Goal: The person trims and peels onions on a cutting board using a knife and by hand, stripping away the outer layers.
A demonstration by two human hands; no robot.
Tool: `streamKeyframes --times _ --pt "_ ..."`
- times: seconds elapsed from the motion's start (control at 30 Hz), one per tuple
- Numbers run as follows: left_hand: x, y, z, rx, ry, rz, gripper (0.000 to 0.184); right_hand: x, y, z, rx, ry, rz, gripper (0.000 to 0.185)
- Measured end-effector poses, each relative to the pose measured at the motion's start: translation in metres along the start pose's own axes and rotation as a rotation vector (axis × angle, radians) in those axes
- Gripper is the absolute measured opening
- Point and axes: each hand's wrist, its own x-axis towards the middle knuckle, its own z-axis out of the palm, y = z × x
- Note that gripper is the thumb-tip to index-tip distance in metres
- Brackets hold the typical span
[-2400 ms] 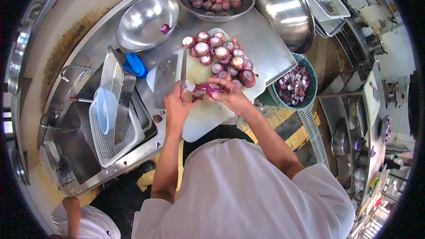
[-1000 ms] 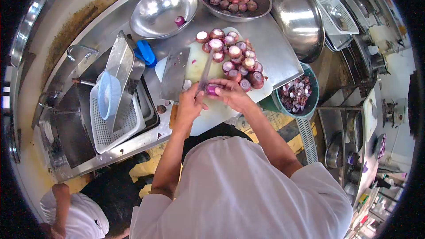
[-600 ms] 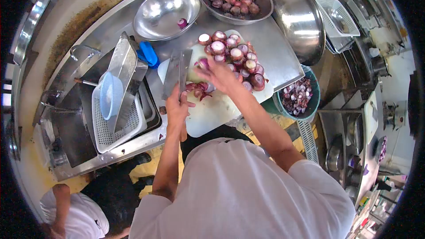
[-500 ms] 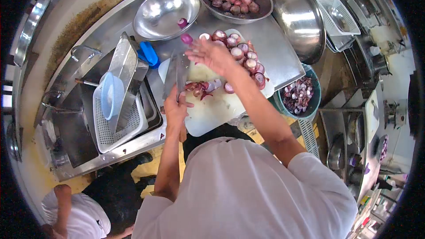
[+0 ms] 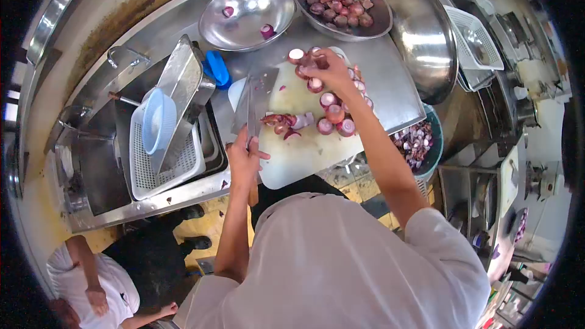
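My left hand (image 5: 244, 161) grips a broad-bladed cleaver (image 5: 251, 100) whose blade points away from me over the left side of the white cutting board (image 5: 286, 164). At the far side of the board, my right hand (image 5: 334, 72) has its fingers curled on a red onion (image 5: 303, 72) among several others with cut ends. More trimmed onions (image 5: 333, 113) lie below my right wrist. A heap of onion skins and trimmings (image 5: 285, 123) sits mid-board, right of the blade. Beyond the board, a steel bowl (image 5: 213, 33) contains two peeled onions (image 5: 267, 31).
Another steel bowl (image 5: 381, 27) holds several unpeeled onions. A large steel pot (image 5: 429, 36) stands to its right. Below the counter's right edge is a green bin (image 5: 434, 155) of onion scraps. White and blue baskets (image 5: 139, 186) stand by the sink. A co-worker (image 5: 103, 280) is at lower left.
A peeled onion that was in mid-air by the steel bowl is now inside it. My right hand has moved from spread fingers to a grasp among the onions. My left hand keeps the cleaver.
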Motion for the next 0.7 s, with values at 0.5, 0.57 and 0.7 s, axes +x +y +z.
streamKeyframes --times 0.5,0.57,0.7 --pt "-0.013 0.073 0.042 0.342 -0.370 0.205 0.024 -0.063 0.018 0.042 0.823 0.317 0.478 0.040" --pt "-0.014 0.075 0.046 0.359 -0.396 0.190 0.022 -0.066 0.014 0.044 0.536 0.401 0.169 0.040" --pt "-0.009 0.071 0.056 0.384 -0.378 0.185 0.019 -0.070 0.027 0.050 0.311 0.452 0.070 0.041"
